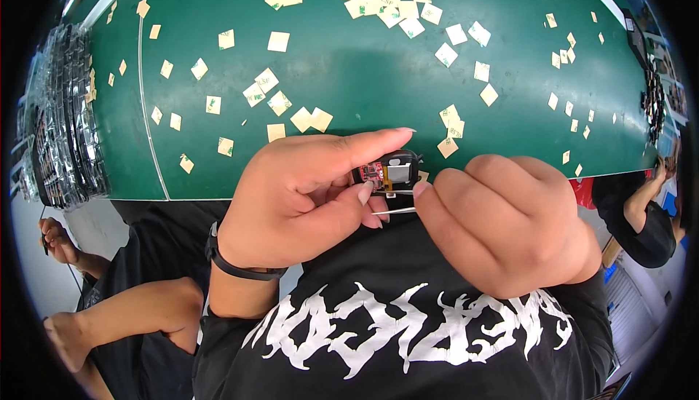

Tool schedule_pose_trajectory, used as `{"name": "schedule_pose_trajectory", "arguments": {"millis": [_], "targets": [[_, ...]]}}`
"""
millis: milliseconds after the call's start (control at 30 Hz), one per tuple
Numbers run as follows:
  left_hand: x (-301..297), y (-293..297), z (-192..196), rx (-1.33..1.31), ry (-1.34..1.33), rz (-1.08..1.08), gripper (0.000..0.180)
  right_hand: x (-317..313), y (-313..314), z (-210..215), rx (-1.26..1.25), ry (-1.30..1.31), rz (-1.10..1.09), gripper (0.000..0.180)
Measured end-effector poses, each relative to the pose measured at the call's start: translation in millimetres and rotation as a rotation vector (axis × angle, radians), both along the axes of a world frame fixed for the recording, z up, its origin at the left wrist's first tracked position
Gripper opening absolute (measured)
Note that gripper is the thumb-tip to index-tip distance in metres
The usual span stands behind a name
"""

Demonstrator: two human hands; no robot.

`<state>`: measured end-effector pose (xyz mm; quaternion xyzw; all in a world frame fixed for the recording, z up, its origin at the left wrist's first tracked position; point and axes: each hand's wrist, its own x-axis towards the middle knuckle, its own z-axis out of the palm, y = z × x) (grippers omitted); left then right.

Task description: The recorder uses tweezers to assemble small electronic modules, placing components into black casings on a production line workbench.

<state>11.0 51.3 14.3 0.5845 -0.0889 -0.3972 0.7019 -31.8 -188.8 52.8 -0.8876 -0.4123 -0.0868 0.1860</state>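
My left hand (295,192) is closed around a small black electronic device (400,174), holding it at the near edge of the table. The open housing shows a red circuit board, a silver block and a yellow-brown strip. The left thumb presses beside the board, and the forefinger stretches along the far side. In my right hand (510,218), closed at the fingertips, are thin metal tweezers (395,211). Their points reach left to the device's near edge, beside the left thumb. Whether the tips grip anything is too small to tell.
Many small cream paper squares (278,41), some with green print, lie scattered over the green tabletop (349,80). Black items in clear wrapping (69,116) are stacked at the left end. Dark items (653,94) line the right edge. Other people's arms (142,313) show at lower left and far right.
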Motion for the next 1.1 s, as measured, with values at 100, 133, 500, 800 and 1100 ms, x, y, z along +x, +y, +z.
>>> {"name": "schedule_pose_trajectory", "arguments": {"millis": [100,133,500,800,1100], "targets": [[-1,2,-5,-0.077,-0.011,0.009,0.053,0,-10,3,0.106,0.018,-0.089,0.035],[-1,2,-3,-0.076,-0.018,0.013,0.053,-4,-15,6,0.180,0.054,-0.159,0.034],[-15,1,12,0.132,-0.133,0.087,0.032,-42,-80,-10,0.540,0.339,-0.872,0.012],[11,53,13,0.331,-0.300,0.598,0.039,-44,-124,-25,0.916,0.317,-1.199,0.014],[47,177,-31,0.782,-0.511,0.958,0.032,-27,-250,-47,0.503,0.014,-1.608,0.020]]}}
